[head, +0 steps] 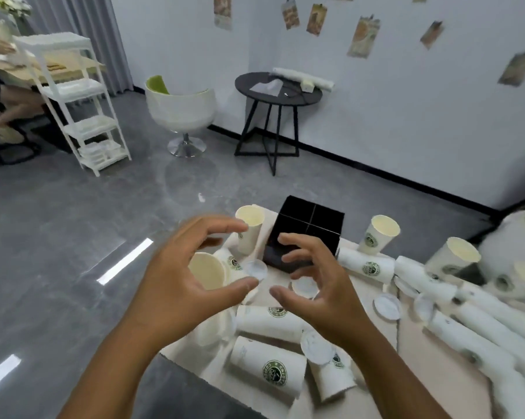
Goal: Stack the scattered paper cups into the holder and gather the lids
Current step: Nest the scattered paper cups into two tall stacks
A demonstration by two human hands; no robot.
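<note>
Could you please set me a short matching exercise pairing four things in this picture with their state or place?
1. black holder
2. cup by left fingertips
3. logo cup nearest camera
4. left hand

A. lying on its side
B. four compartments, no cups visible inside
C. fingers spread, holding nothing
D. standing upright, mouth up

Pairs: 1-B, 2-D, 3-A, 4-C

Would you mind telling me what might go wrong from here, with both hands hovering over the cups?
1. The upright cup stands close behind the left hand; a careless reach might topple it.
2. The cups lying on their sides look free to roll, perhaps off the table edge.
3. The clear lids are faint and partly tucked between cups, so one may be missed.
</note>
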